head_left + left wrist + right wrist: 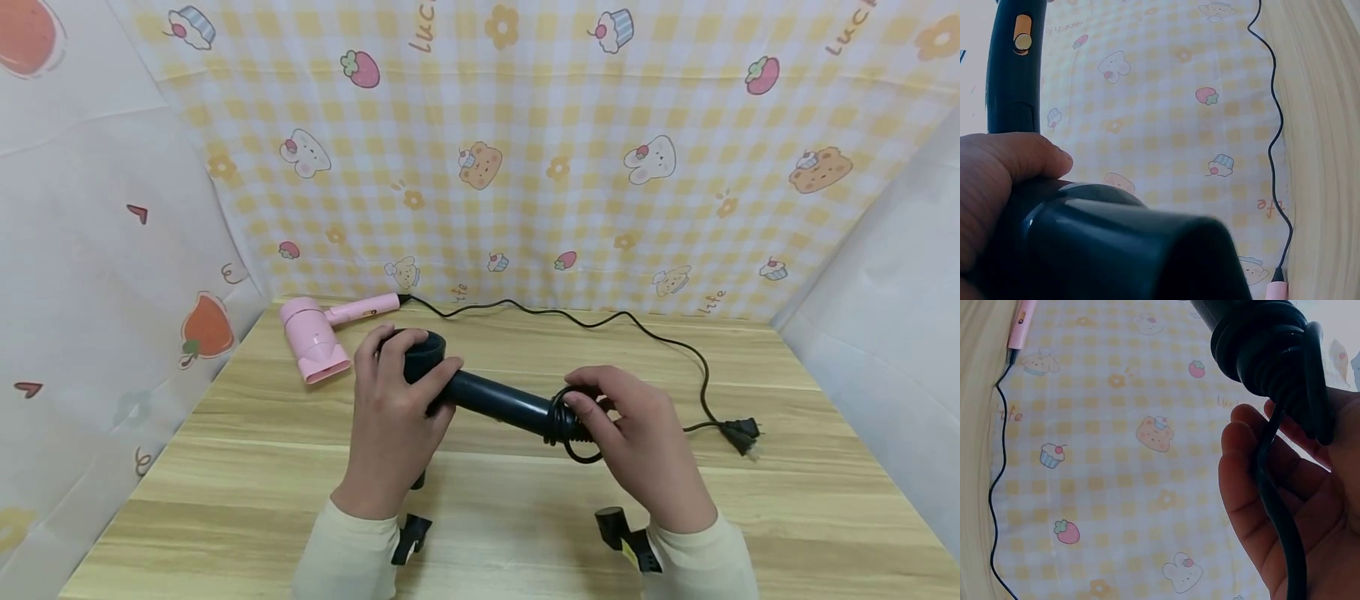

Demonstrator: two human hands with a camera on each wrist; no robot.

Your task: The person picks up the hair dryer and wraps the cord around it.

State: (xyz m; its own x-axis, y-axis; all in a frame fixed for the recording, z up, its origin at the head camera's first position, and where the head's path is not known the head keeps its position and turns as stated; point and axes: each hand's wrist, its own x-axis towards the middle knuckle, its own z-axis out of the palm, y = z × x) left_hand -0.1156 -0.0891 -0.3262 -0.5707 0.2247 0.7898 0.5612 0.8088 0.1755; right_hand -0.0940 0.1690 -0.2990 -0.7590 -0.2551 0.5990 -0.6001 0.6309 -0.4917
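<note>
A dark green hair dryer [498,398] is held up above the table between both hands, its handle slanting down to the right. My left hand [393,408] grips the head of the dryer, fingers over the top and thumb beside the handle. In the left wrist view, an orange switch [1023,34] shows on the handle. Black cord [557,417] is wound in several loops round the handle's end. There my right hand [648,442] pinches the cord between thumb and fingers. From the right wrist, a length of cord [1282,525] runs across the curled fingers.
A pink hair dryer [311,337] lies at the back left of the wooden table [495,525]. Its thin black cord [705,367] snakes along the back to a plug [741,432] at the right. A patterned cloth [525,167] hangs behind.
</note>
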